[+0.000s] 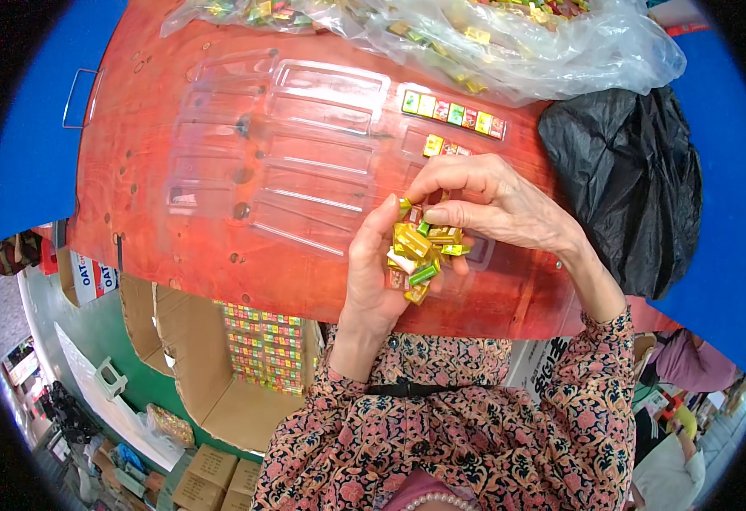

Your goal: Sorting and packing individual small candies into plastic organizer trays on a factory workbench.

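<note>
My left hand [369, 264] is cupped palm up over the near part of the red table. In it lies a heap of small wrapped sweets [416, 247], mostly gold and yellow, with some green and red ones. From the right, my right hand [496, 204] reaches over the heap, thumb and fingers bent in a pinch on a sweet at its top edge. Just beyond the hands, a short row of sweets [443, 146] sits in a clear tray, partly covered by my right hand. Farther back, a longer row of coloured sweets [454, 113] stands side by side.
Clear plastic trays [318, 162] with long slots lie across the red table [152, 136]. A clear bag [552, 60] of loose sweets spreads along the far edge. On the right lies a black plastic bag [633, 170]. Below the table, an open carton [245, 409] holds packed rows of sweets.
</note>
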A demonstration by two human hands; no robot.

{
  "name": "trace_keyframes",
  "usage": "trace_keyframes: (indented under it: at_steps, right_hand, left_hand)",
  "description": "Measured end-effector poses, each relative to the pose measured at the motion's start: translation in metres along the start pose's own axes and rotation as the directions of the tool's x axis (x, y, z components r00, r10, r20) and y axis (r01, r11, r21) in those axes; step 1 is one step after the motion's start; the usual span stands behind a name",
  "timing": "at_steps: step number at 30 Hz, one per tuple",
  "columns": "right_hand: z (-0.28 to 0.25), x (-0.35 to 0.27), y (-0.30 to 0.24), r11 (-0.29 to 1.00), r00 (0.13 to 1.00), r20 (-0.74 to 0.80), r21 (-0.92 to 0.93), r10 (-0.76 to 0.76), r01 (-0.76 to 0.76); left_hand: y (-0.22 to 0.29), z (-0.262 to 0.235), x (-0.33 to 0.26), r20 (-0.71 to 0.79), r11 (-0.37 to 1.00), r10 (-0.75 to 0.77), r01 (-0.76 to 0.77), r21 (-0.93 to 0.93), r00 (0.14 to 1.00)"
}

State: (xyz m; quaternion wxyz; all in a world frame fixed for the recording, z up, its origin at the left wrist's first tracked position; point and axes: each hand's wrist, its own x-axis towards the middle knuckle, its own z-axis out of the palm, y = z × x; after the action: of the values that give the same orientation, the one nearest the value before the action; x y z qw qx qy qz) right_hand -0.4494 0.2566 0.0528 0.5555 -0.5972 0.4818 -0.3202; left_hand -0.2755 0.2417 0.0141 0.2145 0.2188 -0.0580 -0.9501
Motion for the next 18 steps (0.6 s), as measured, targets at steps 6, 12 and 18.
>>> trace_keyframes:
  at_steps: [6,12,18]
  right_hand:
    - [0.001,-0.002,0.001,0.998,0.998,-0.019,-0.027,-0.056,0.056]
    - [-0.003,-0.002,-0.001,1.0,1.0,-0.014,-0.014,-0.022,0.021]
    - [-0.003,-0.004,-0.011,0.932,0.979,0.046,-0.301,-0.199,0.203]
  left_hand:
    - [-0.002,0.0,0.0,-0.048,1.0,-0.003,0.003,0.008,0.999]
    - [-0.003,-0.006,0.002,-0.069,0.997,-0.063,0.06,-0.047,0.996]
    - [-0.007,-0.014,0.003,-0.056,0.989,-0.096,0.089,-0.117,0.994]
